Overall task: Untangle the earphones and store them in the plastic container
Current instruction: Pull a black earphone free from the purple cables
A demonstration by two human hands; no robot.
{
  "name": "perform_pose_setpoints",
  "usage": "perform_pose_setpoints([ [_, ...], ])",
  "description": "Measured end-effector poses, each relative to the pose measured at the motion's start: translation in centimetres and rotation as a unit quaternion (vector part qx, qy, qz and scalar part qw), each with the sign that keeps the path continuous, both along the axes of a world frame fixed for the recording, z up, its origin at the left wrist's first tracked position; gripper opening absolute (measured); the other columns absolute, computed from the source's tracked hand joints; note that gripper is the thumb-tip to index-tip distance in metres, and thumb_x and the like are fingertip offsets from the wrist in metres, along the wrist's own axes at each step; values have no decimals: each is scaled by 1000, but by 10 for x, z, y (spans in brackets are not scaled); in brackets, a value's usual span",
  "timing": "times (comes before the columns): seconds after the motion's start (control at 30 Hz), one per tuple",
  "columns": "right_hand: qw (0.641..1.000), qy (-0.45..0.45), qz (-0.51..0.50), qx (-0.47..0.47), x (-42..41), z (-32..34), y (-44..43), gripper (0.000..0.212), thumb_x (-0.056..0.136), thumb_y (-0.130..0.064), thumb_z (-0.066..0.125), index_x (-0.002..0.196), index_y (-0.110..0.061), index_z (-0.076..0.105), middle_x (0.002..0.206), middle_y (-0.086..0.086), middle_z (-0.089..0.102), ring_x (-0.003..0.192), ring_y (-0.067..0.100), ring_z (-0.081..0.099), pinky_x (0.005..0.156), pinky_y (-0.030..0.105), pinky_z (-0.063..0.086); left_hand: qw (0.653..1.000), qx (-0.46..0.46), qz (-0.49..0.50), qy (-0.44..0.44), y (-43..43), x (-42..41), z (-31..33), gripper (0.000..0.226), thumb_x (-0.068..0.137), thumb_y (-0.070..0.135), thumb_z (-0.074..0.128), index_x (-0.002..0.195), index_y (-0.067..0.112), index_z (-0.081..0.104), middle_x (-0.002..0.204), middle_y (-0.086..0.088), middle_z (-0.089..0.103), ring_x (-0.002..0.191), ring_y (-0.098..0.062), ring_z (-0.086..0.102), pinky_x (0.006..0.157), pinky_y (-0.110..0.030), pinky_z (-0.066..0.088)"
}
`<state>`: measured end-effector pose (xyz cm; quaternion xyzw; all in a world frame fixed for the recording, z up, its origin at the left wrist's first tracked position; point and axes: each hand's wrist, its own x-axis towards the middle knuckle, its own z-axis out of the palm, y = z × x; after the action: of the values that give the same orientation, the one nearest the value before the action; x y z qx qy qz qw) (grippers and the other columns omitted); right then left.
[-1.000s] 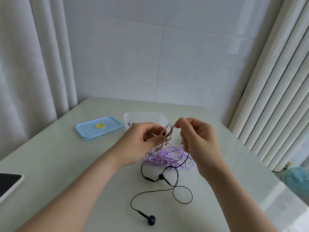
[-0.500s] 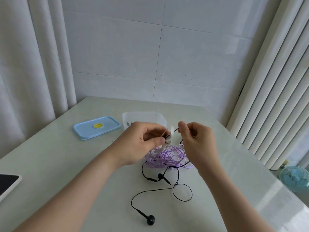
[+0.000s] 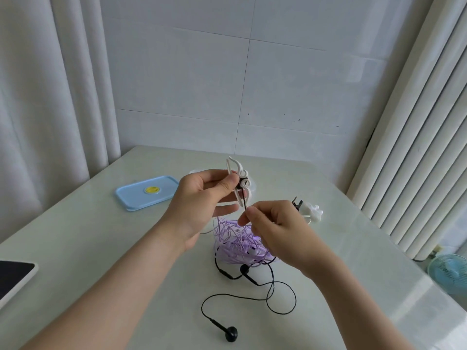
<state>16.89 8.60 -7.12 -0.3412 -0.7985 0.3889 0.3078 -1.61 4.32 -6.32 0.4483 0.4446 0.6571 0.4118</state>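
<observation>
My left hand grips the white earbuds above the surface, right hand pinches their black cable; purple earphone tangle lies below, plastic container mostly hidden behind.

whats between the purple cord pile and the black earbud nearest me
Head view: the second black earbud and loose loops of black cord.

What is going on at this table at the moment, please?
A person is untangling earphones. The left hand holds up a white clip with the black earphones caught in it, and the right hand pinches their cord just below the clip. The purple earphones lie tangled on the table; the blue lid lies apart.
</observation>
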Motion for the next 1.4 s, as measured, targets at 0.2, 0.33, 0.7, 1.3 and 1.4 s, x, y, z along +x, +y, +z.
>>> perform_pose_setpoints([
  [0.2, 992, -14, 84, -93, 1, 14, -17, 25, 106, -13, 53, 97, -6, 74, 61, 16, 66, 48, 28, 64, 55, 33, 53, 998, -6, 38, 40, 2, 10, -7, 21, 99, 23, 73, 107, 8, 60, 104, -9, 81, 98, -29, 78, 82, -45, 63],
  [0.33, 979, 37, 128, -155, 6, 25, -21, 17, 104, -9, 60, 99, 1, 73, 66, 19, 71, 73, 41, 77, 63, 33, 58, 996, 4, 24, 88, 2, 12, -11, 22, 100, 22, 71, 103, 8, 54, 97, -13, 79, 83, -32, 73, 71, -41, 57],
  [0.7, 943, 194, 109, -247, 4, 29, -17, 28, 97, -21, 59, 104, -3, 79, 64, 19, 58, 36, 28, 58, 42, 26, 49, 987, 19, -102, 119, -2, -5, -9, 32, 101, 28, 67, 117, 2, 58, 93, -9, 74, 74, -17, 60, 80, -36, 51],
  [1.3, 987, -135, -15, 90, 13, 9, 3, 34, 87, -1, 63, 92, -27, 84, 92, -16, 80, 90, 3, 76, 90, 34, 62, 982, 50, -97, -157, -2, -9, 6, 26, 109, 14, 37, 111, 6, 62, 91, -16, 65, 76, -30, 67, 76, -43, 60],
  [1.4, 976, -217, 12, 30, 15, 5, 5, 47, 79, -39, 88, 123, -39, 74, 109, -18, 74, 89, -3, 73, 91, 29, 61, 979, 30, -144, -138, -7, -12, 7, 26, 97, 22, 45, 109, 6, 62, 87, -14, 60, 71, -29, 60, 66, -40, 55],
])
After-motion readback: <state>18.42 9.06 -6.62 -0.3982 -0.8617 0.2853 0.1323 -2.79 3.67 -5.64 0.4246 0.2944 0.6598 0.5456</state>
